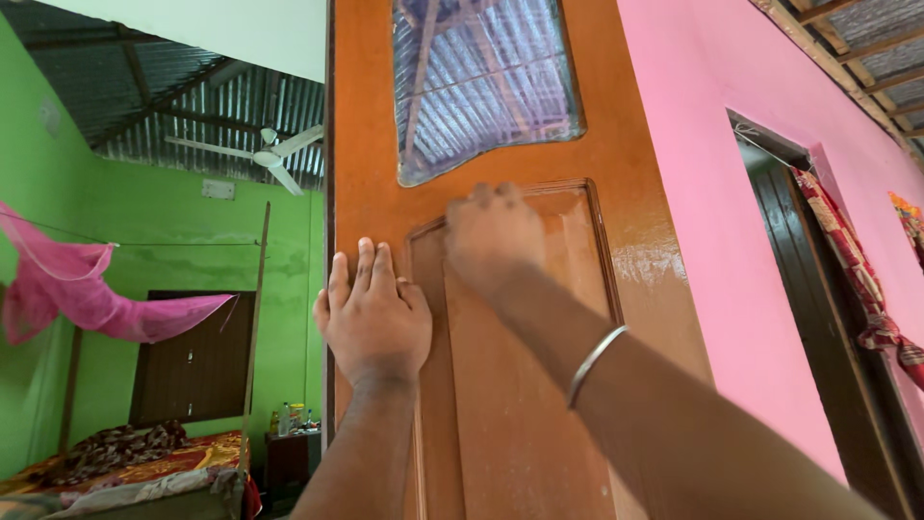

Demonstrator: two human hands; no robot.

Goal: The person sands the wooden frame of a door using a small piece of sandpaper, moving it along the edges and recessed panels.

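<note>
A glossy brown wooden door (635,221) stands ajar in front of me, with a curved glass pane (481,87) in its upper part and a raised panel (520,385) below. My left hand (373,313) lies flat against the door's left edge, fingers together and pointing up. My right hand (493,236) is blurred and pressed on the top of the raised panel; whether anything is under its palm is hidden. A thin metal bangle (595,361) circles my right wrist.
A pink wall (760,289) runs to the right with a dark doorway (828,318) and a red patterned cloth (857,279). Left of the door is a green room with a bed (144,472), pink netting (77,289), a ceiling fan (265,154) and a small stand with bottles (294,424).
</note>
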